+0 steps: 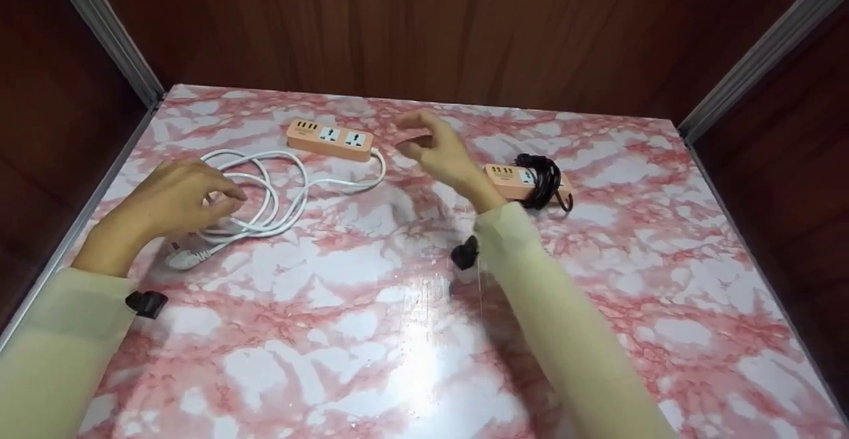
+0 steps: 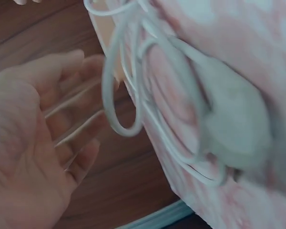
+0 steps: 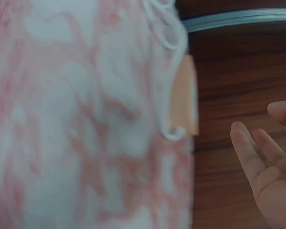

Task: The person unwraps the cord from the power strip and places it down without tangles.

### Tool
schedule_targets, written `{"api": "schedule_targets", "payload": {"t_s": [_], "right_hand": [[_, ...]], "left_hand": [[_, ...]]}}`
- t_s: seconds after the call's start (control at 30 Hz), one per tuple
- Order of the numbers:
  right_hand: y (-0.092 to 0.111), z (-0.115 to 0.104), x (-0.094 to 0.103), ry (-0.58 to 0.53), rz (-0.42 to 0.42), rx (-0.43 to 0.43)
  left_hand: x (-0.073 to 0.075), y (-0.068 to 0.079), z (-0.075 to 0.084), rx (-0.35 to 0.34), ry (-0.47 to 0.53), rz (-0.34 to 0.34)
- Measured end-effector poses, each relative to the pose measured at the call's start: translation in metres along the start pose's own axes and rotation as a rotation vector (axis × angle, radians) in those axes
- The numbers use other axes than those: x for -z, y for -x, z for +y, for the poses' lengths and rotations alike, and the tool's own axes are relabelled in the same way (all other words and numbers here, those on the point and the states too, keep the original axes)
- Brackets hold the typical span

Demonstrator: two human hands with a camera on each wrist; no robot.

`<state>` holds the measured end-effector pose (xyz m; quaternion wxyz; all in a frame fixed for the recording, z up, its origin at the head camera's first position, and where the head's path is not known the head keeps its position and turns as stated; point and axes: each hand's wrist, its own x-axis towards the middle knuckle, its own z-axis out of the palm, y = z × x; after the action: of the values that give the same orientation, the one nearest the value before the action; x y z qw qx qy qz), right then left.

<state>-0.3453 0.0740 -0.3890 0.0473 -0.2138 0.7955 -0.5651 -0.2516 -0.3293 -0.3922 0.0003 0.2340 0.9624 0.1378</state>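
Observation:
An orange power strip (image 1: 329, 140) with two white sockets lies toward the back left of the table. Its white cable (image 1: 302, 190) is loosely coiled on the surface, ending in a white plug (image 1: 182, 258) at the left. Just above the coil's left side hovers my left hand (image 1: 182, 197), fingers loosely bent and holding nothing; the left wrist view shows its palm (image 2: 24, 138) beside the cable loops. My right hand (image 1: 441, 154) is in the air right of the strip, thumb and fingers apart, nothing between them.
A second orange power strip (image 1: 507, 182), wrapped in its black cable (image 1: 545, 184), lies right of my right forearm. The table (image 1: 371, 359) has a pink-and-white marbled top. Dark wooden panels (image 1: 424, 28) enclose its back and sides, with metal strips in the corners.

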Motion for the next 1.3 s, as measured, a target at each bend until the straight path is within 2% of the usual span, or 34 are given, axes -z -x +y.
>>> {"api": "schedule_targets", "payload": {"t_s": [0.1,0.27,0.37,0.5,0.67,0.93,1.1,1.3], "right_hand": [[0.013,-0.014,0.024,-0.009,0.01,0.025],[0.038,-0.028,0.067,0.04,0.064,0.096],[0.055,-0.033,0.091,0.063,0.129,0.13],[0.079,-0.032,0.119,0.069,0.211,0.123],[0.105,-0.016,0.149,0.108,0.288,0.104],[0.136,0.027,0.188,0.153,0.381,0.028],[0.146,0.053,0.201,0.149,0.401,0.003],[0.149,0.075,0.206,0.162,0.398,-0.006]], "left_hand": [[0.003,-0.005,0.011,-0.011,-0.037,0.058],[0.006,-0.013,0.034,-0.023,-0.049,0.152],[0.004,-0.021,0.049,-0.042,-0.026,0.232],[-0.001,-0.034,0.069,-0.078,0.036,0.337],[-0.01,-0.051,0.094,-0.079,0.105,0.396],[-0.023,-0.074,0.134,-0.123,0.25,0.433],[-0.027,-0.086,0.158,-0.169,0.321,0.433],[-0.034,-0.095,0.176,-0.198,0.4,0.419]]}}
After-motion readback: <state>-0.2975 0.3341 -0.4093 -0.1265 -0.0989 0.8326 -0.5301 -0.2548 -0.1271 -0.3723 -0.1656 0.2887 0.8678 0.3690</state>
